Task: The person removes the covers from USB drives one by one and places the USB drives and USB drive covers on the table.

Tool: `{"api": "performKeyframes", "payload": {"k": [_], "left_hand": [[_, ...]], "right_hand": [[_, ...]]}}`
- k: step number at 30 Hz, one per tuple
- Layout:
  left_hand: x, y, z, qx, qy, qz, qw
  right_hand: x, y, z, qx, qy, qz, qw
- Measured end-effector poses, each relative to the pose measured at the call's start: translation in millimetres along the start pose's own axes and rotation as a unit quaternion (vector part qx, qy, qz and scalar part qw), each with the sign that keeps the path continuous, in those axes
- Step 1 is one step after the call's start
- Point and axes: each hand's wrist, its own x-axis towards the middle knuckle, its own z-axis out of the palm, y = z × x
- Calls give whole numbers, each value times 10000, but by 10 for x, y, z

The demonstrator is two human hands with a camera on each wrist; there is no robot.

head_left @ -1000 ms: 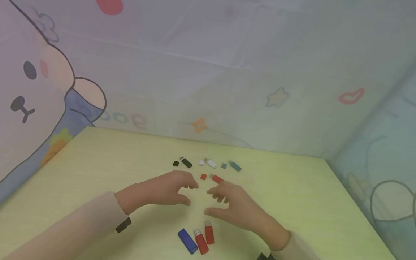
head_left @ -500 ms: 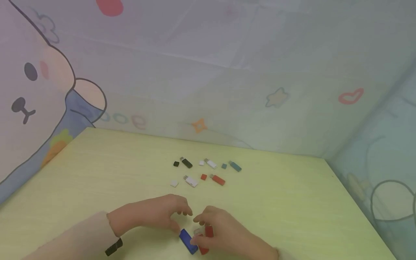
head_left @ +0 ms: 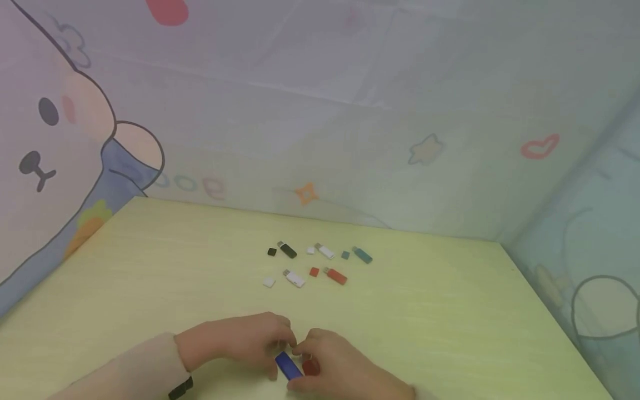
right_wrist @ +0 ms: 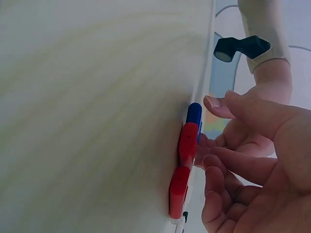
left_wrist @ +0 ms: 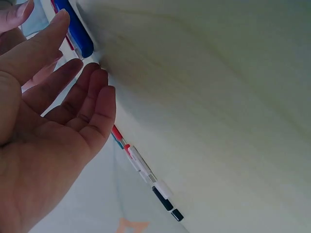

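Note:
A blue USB stick lies on the table between my two hands, near the front. Beside its upper end is my left hand, its thumb and loosely bent fingers spread apart. My right hand reaches over the red USB sticks, the thumb by the blue stick's lower end, and mostly hides them in the head view. From the right wrist, one red USB stick shows next to the blue one, and a second red USB stick stands nearer the camera. Neither hand grips anything.
Further back on the table lie uncapped USB sticks: black, white, teal, another white and red. Each has a small matching cap to its left. A printed cloth hangs behind.
Both hands have come back from mid-table toward the front and down to the blue and red sticks. The white stick and its cap, earlier hidden by the left hand, now show.

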Motion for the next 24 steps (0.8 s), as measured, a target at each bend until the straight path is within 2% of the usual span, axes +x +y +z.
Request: {"api": "performKeyframes", "payload": {"k": [3,9,15,22,24], "left_hand": [[15,-4,22,98,5,49,9999],[42,-17,44,281,21,122,9995],[72,-31,52,208,21,179,9996],[85,-67,59,263,134,494,9983],[85,-70,62,254,141,492,9984]], "right_hand": [[18,0,8,-238,14,-103,9997],[78,18,24,-292,-193,14,9994],[118,10,21,-433,-400,246,9980],[152,1,25,-541,-500,239,9970],[157,2,28,-520,-487,179,9973]]}}
